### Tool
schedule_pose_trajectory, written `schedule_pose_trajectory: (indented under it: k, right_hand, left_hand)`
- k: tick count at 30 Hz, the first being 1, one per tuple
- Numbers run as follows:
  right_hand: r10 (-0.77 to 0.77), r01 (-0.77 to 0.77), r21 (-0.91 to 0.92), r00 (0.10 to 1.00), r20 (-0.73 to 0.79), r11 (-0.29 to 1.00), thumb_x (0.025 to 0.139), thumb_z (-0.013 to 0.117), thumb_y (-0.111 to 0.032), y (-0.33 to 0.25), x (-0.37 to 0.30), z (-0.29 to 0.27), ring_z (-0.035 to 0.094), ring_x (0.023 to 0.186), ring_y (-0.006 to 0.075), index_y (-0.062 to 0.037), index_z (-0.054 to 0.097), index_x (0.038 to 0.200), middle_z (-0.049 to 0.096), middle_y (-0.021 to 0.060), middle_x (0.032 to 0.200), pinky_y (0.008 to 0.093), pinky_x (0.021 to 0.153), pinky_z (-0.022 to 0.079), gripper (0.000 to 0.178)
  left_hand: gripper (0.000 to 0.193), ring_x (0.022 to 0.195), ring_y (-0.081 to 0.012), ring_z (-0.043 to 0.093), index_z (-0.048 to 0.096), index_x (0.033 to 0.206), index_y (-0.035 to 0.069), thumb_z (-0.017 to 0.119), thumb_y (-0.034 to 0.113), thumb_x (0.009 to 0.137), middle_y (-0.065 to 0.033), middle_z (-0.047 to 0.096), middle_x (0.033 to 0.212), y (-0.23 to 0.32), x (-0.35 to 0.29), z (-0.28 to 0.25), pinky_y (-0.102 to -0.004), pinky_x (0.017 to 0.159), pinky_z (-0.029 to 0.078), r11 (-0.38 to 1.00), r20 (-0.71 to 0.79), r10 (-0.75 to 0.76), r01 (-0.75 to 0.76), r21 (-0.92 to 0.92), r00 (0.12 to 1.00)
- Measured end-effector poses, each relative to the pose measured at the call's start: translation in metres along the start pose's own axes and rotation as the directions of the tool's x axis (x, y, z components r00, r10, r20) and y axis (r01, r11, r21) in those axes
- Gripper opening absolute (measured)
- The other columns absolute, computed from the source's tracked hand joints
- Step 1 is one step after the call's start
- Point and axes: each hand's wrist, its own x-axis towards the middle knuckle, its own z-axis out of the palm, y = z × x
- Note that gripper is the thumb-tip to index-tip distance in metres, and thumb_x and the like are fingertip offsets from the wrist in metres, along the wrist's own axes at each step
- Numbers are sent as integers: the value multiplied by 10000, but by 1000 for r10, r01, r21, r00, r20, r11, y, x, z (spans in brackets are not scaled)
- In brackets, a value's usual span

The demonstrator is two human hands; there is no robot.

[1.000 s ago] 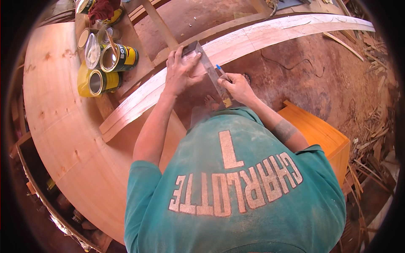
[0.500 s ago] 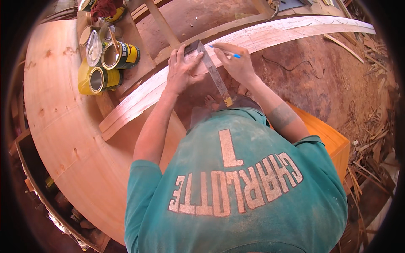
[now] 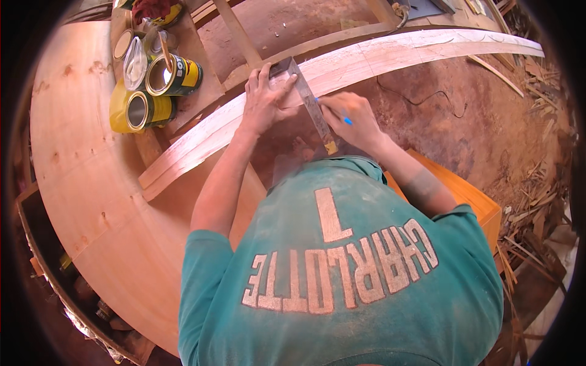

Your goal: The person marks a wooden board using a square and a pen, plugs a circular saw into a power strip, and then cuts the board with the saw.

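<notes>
A long, curved pale wooden board (image 3: 378, 58) arcs across the view in front of me. My left hand (image 3: 264, 100) presses a metal carpenter's square (image 3: 312, 113) onto it, fingers at the far corner and thumb beside the blade. The square's long arm crosses the board and reaches past its near edge toward my shirt. Closed around a blue pen (image 3: 348, 121), my right hand (image 3: 359, 122) is just right of that arm. The pen's tip meets the arm's right side near the board's near edge; the fingers hide its middle.
Several open cans (image 3: 140, 111) crowd a plank at the upper left, with a brush in one and a red cloth (image 3: 150, 8) behind. A broad curved plywood panel (image 3: 79, 152) fills the left. An orange-brown wooden box (image 3: 470, 192) sits at right; wood scraps (image 3: 537, 198) litter the floor.
My right hand has drawn the pen toward me along the square's arm, from the board's far side to its near edge. My left hand and the square stay in place.
</notes>
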Motion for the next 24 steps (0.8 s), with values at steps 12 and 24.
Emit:
schedule_pose_trajectory:
  k: [12,24]
  right_hand:
    - [28,-23,129,999,-34,991,924,652,-210,37,122,24,678,754,443,-8,719,869,690,225,773,517,728,541,220]
    - [493,-646,302,745,450,701,957,666,-258,17,-25,8,705,774,210,47,707,1001,737,129,814,383,768,552,311]
  left_hand:
    - [831,1413,-488,325,660,1412,347,915,383,622,-227,339,1572,6,1,-8,-570,1172,338,999,50,-46,46,7,998]
    - [791,1402,-491,346,651,1408,297,879,404,658,-254,367,1548,9,-1,-13,-576,1167,344,999,-33,-19,18,-32,999]
